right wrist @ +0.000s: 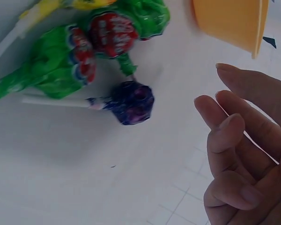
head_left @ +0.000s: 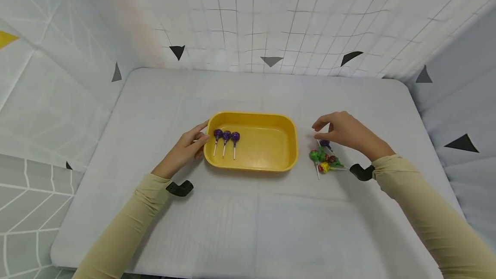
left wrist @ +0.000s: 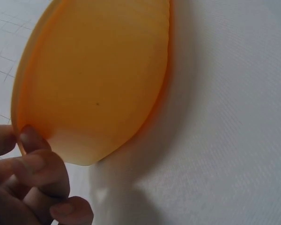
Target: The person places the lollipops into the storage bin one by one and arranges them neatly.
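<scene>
Three purple-wrapped lollipops (head_left: 226, 136) lie side by side at the left end of a yellow tray (head_left: 267, 147). My left hand (head_left: 190, 144) grips the tray's left end, thumb and fingers at the rim; in the left wrist view the fingertips (left wrist: 33, 138) meet the wall. My right hand (head_left: 345, 130) hovers over the far side of a small lollipop pile, thumb and fingers apart with nothing between them. That pile has a purple lollipop (right wrist: 133, 103), green-wrapped lollipops (right wrist: 61, 61) and a yellow-and-red one (head_left: 323, 167). White sticks point in different directions.
A white cloth covers the table (head_left: 232, 223). Behind it rises a white curtain (head_left: 240, 20) with a grid pattern and dark triangles. Dark wrist cameras (head_left: 180, 188) jut from both sleeves, the right one near the pile.
</scene>
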The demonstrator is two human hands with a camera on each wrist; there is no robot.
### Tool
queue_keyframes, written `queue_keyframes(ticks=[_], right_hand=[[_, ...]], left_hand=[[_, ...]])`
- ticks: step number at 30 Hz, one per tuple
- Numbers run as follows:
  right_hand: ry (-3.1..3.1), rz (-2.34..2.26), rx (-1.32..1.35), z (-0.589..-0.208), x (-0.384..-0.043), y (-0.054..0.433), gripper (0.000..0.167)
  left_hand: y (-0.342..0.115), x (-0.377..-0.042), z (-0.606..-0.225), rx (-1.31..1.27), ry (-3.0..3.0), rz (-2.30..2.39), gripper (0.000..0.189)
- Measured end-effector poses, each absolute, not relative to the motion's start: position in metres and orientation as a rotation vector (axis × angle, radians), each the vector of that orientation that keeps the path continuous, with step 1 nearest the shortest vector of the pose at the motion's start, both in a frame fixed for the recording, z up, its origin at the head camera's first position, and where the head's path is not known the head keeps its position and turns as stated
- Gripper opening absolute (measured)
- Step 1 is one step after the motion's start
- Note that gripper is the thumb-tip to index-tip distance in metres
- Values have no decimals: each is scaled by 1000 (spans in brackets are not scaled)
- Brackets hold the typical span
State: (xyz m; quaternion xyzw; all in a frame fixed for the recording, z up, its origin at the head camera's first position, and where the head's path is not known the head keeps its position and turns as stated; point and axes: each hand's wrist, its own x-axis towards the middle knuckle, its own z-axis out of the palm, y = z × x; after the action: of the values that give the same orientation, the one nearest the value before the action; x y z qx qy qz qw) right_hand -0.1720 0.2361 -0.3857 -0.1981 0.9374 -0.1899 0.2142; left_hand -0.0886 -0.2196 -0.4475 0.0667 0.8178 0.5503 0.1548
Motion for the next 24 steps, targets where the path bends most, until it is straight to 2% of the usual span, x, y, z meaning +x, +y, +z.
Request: queue_keyframes(ticks=[10,24], right_hand=[[2581,-506,-514,-395,-171,252,33],[2573,-492,-532,-416,-170,264,29]], left_hand=[[-219,-88,-449,192,2351,1569,55],[-219,-89,-448,188,2348,1564,55]])
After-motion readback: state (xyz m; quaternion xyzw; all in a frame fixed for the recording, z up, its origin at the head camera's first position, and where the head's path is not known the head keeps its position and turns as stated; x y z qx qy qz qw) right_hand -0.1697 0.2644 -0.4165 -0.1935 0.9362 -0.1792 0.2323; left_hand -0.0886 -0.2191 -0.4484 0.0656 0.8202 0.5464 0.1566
